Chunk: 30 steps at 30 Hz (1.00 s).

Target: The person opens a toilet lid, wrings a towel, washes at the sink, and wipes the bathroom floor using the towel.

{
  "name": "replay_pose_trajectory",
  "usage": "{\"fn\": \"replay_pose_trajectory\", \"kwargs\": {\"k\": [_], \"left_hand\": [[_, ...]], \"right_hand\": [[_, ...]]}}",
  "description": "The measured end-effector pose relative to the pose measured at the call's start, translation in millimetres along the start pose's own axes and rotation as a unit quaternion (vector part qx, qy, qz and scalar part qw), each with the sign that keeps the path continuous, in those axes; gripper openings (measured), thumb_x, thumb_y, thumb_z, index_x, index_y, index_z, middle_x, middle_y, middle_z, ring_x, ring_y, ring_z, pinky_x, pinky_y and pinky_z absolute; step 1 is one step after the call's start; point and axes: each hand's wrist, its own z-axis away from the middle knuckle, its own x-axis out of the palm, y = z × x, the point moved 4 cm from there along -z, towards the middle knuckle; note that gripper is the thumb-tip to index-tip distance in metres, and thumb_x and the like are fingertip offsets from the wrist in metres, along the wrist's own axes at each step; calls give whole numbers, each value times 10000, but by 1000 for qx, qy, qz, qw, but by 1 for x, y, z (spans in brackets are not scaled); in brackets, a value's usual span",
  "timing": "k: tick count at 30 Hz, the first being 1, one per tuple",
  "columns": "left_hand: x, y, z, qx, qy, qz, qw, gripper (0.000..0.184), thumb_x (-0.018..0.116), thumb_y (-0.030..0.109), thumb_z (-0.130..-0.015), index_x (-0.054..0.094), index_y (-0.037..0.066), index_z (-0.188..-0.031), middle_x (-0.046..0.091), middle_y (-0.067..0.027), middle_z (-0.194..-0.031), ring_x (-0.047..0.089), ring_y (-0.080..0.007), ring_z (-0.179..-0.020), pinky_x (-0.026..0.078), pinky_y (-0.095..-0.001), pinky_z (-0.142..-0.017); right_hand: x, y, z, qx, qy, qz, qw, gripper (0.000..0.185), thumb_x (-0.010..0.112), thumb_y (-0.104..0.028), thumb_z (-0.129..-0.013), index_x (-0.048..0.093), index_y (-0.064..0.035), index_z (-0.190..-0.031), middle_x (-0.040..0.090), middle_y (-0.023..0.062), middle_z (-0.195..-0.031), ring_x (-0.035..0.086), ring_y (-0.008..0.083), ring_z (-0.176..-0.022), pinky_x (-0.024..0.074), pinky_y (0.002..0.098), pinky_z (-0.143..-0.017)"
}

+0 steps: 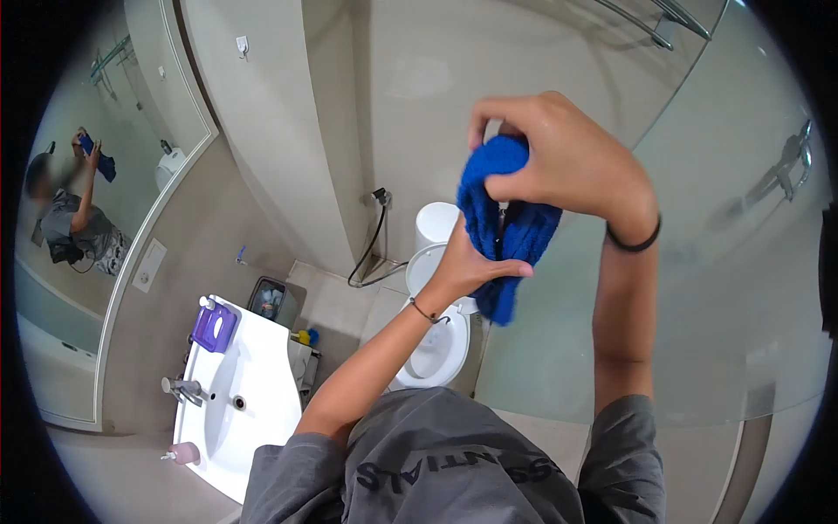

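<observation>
A blue cloth (534,229) with a fluffy, towel-like surface hangs in folds between my two hands, in front of my chest. At its top, my right hand (567,157) pinches a bunched fold between thumb and fingers. Lower down, my left hand (480,266) is around the cloth, its thumb stretched across the front and its fingers hidden behind. A narrow dark gap shows between the folds, and I cannot make out what is in it. The cloth's lower end dangles below my left thumb.
Below my hands is a white toilet (428,358) with its lid raised. At left stand a white sink (271,384), a purple soap bottle (214,327), a pink bottle (183,453) and a mirror (96,349). A bin (278,299) sits beyond the sink; a glass panel (698,288) is at right.
</observation>
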Motion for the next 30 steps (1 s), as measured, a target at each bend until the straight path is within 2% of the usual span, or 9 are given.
{"fn": "replay_pose_trajectory", "kwargs": {"k": [2,6,11,16,19,24,25,27,30], "left_hand": [[3,-8,0,-1,-3,-33,999,1184,996,337,-520,347,10,-1455,468,-129,-1392,479,-242,-1283,388,-370,-1090],[-1,-10,1,59,-15,-124,990,1173,994,389,-493,394,0,-1423,496,-149,-1371,498,-273,-1274,379,-388,-1095],[8,3,9,5,-67,-151,986,949,970,362,-562,511,-26,-1297,648,-121,-1169,620,-224,-1051,464,-357,-987],[15,-19,28,-12,-86,-108,990,735,960,363,-583,629,-18,-1117,692,-113,-1003,657,-197,-931,512,-339,-888],[19,-17,39,-54,-91,-117,988,686,958,353,-595,646,-2,-1092,697,-77,-940,647,-165,-866,514,-309,-859],[37,-41,43,-27,-81,-105,991,745,945,412,-619,620,3,-1151,653,-89,-1106,597,-194,-1034,461,-346,-956],[38,-40,41,-25,-82,-106,991,745,945,412,-619,620,3,-1151,653,-89,-1106,597,-194,-1034,461,-346,-956],[47,-34,40,-86,-184,-137,970,543,917,249,-682,660,32,-1108,641,-70,-1217,564,-179,-1057,421,-317,-984],[63,-34,39,-72,-176,-107,976,324,860,194,-751,684,19,-959,666,-87,-1133,613,-188,-1003,474,-323,-900]], "right_hand": [[1,-1,-2,-43,-88,124,987,297,731,-134,-613,650,1,-865,618,154,-661,565,318,-572,489,344,-580],[-10,9,-11,-27,-113,159,980,300,743,-140,-622,673,-20,-888,648,139,-719,628,305,-703,522,356,-637],[-10,-16,-26,42,-251,259,932,279,750,-149,-635,697,-55,-893,680,84,-867,614,268,-1008,537,374,-754],[8,-50,-30,-38,-418,347,839,314,799,-193,-634,719,-72,-912,692,96,-867,668,305,-737,531,417,-632],[18,-51,-20,-6,-482,443,756,343,816,-249,-660,758,-96,-962,729,113,-894,685,287,-774,536,424,-632],[6,-80,-16,27,-443,456,771,292,761,-290,-690,770,-92,-904,726,98,-810,680,287,-728,548,420,-644],[6,-77,-25,82,-504,430,745,328,756,-319,-709,768,-81,-935,733,104,-860,688,288,-766,553,409,-669],[6,-80,-32,43,-531,425,732,382,747,-363,-745,764,-64,-982,736,112,-923,692,290,-809,558,404,-720],[5,-70,-42,-11,-508,417,753,458,742,-427,-766,758,-51,-1027,736,127,-958,698,280,-834,562,395,-780]]}}
